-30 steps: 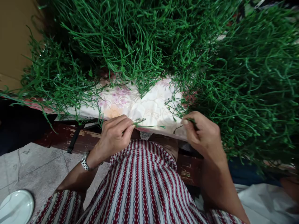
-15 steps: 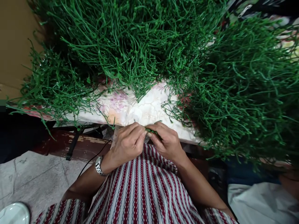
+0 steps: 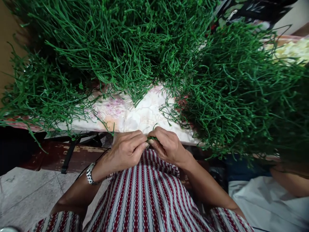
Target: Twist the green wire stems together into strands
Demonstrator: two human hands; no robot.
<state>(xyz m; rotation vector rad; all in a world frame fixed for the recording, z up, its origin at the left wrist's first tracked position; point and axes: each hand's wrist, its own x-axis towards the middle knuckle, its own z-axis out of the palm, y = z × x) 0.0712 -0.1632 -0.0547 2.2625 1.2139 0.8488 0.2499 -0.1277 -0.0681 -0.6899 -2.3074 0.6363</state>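
Note:
A short green plastic stem (image 3: 152,139) is pinched between the fingertips of both hands, just off the table's near edge. My left hand (image 3: 129,149), with a metal watch on its wrist, is closed on the stem's left end. My right hand (image 3: 167,145) grips the other end, and a thin green tip pokes up beside its index finger. The fingers hide most of the stem. Beyond the hands, a big heap of artificial green stems (image 3: 125,45) covers the back of the table. Another heap (image 3: 224,100) lies at the right, and a smaller one (image 3: 45,96) at the left.
A floral tablecloth (image 3: 145,116) covers the table, its front edge close to my hands. Cardboard (image 3: 6,42) stands at the far left. Pale yellow pieces (image 3: 293,50) lie at the back right, near a dark patterned bag (image 3: 243,14). Another person's arm (image 3: 289,182) shows at lower right.
The view has shifted, so the heaps and cloth sit further left. Both hands stay together on the stem, their fingers slightly moved; a thin tip now stands higher by the right index finger.

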